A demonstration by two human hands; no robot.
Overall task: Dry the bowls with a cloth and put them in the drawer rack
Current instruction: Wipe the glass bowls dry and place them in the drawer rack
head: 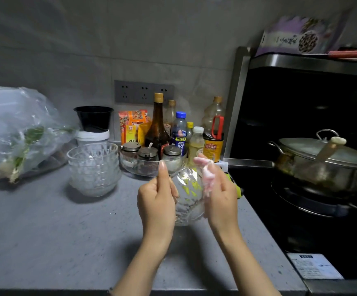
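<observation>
– While the glass bowl (189,193) is held up over the counter (45,231), it's gripped on its left side by the left hand (156,197), thumb up by the rim. A pale pink cloth (206,180) is bunched in the right hand (220,195) and pressed to the bowl's right side. Drying step, surely?

– Yep, wiping is judged to be under way, not done. Inside or outside can't be told, tbh. Further back on the left a stack of glass bowls (94,169) is seen on the counter. Whether those are dry can't be told either. No drawer rack is shown anywhere, so once this one is wiped, a firm grip is called for (slippery glass!) and a drawer has to be reached out of view.
</observation>
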